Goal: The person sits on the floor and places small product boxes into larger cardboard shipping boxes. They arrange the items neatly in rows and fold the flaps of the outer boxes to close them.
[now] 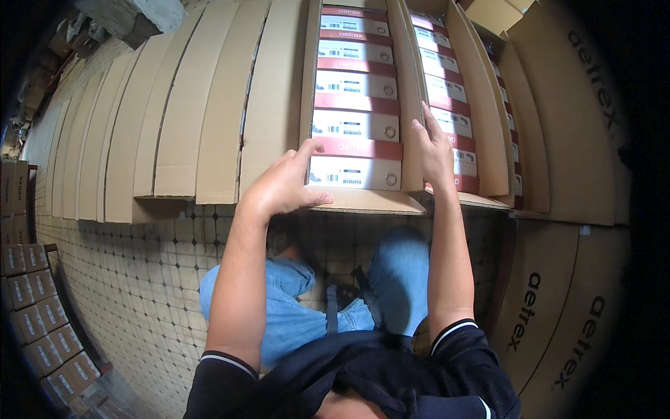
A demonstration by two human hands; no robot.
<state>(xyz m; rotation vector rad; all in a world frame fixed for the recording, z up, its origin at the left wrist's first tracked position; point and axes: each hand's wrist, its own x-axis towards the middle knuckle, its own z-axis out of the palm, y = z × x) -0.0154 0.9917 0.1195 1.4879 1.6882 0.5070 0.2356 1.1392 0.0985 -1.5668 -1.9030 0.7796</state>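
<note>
A long open carton point(370, 201) stands in front of me, holding a column of shoeboxes point(354, 172) with red lids and white labelled ends. My left hand point(283, 183) is at its near left corner. The thumb lies by the front flap, and the bent index finger reaches over the left side to the nearest shoebox, with a wide gap between them. On the right side, my right hand point(436, 155) pinches the upright carton flap point(413, 84) between thumb and fingers. Some fingertips of both hands are hidden.
A second open carton of shoeboxes point(447, 91) stands close on the right, with another beyond it. Several closed brown cartons point(216, 105) line up to the left. Large printed cartons point(537, 293) stand at right. Smaller boxes point(42, 314) are stacked at far left on the tiled floor point(139, 279).
</note>
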